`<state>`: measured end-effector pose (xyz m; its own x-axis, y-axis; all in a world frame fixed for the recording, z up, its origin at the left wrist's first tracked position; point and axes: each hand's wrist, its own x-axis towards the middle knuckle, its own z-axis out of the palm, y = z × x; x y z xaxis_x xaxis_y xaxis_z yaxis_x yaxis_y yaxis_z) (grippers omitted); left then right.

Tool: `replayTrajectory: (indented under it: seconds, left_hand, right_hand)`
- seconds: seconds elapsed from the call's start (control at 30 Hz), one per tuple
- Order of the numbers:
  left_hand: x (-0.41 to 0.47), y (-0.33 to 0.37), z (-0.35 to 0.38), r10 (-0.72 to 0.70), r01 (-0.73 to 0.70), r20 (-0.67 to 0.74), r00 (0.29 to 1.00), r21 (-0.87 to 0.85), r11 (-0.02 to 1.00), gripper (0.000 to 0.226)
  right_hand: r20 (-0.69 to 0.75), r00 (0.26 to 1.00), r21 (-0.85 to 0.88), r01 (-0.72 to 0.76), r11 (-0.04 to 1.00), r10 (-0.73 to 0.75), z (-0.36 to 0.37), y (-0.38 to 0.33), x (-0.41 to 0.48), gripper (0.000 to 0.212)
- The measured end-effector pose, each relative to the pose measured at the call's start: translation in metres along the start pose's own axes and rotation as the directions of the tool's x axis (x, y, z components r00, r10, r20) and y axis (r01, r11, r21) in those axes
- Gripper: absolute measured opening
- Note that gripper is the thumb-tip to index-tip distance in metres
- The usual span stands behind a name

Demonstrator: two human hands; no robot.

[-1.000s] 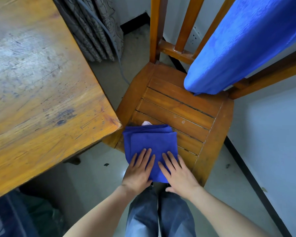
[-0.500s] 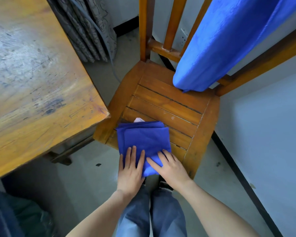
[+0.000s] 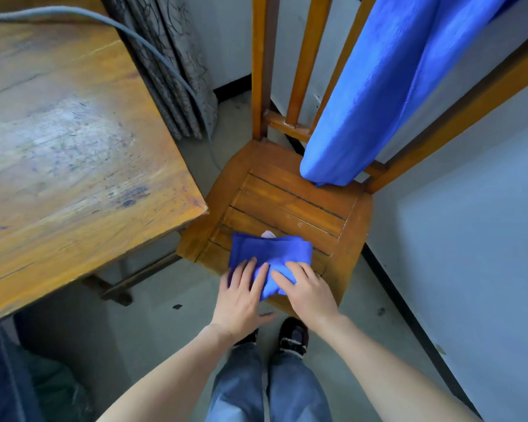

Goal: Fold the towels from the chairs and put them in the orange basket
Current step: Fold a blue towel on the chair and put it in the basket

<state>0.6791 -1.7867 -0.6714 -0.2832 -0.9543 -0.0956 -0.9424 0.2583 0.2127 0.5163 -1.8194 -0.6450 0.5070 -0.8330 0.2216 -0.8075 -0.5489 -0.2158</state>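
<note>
here, folded blue towel on chair seat; left fingers, right fingers straight, pressing flat on it.

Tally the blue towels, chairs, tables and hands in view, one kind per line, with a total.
Blue towels: 2, folded towel on the seat, hanging towel over the chair back.
Chairs: 1, wooden chair.
Tables: 1, wooden table.
Hands: 2, left hand and right hand, on the folded towel.
Total: 6.

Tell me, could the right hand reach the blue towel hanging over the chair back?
Probably yes. The right hand rests flat on the folded towel at the front of the seat; the hanging towel drapes over the chair back on that side, with only bare slats between.
</note>
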Motion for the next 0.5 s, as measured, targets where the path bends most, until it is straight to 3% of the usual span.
replayTrajectory:
  seconds: [0.2,0.27,0.37,0.5]
  left_hand:
    - [0.007,0.032,-0.02,-0.319,0.316,-0.096,0.943,-0.053,0.947,0.079]
    - [0.012,0.035,-0.027,-0.344,0.332,-0.123,0.931,-0.109,0.937,0.069]
    - [0.014,0.028,-0.032,-0.241,0.209,-0.257,0.936,-0.146,0.967,0.051]
    - [0.007,0.011,-0.043,0.057,-0.071,-0.35,0.935,-0.027,0.997,0.038]
  right_hand:
    - [-0.04,0.999,0.074,0.021,0.997,-0.018,-0.028,-0.005,0.011,0.038]
    - [-0.049,0.998,0.075,0.052,0.996,-0.049,-0.033,-0.003,0.01,0.046]
    - [-0.081,0.987,0.016,0.141,0.99,-0.14,-0.039,0.008,0.008,0.036]
    - [-0.09,0.925,-0.113,0.36,0.926,-0.37,-0.053,0.017,0.007,0.026]
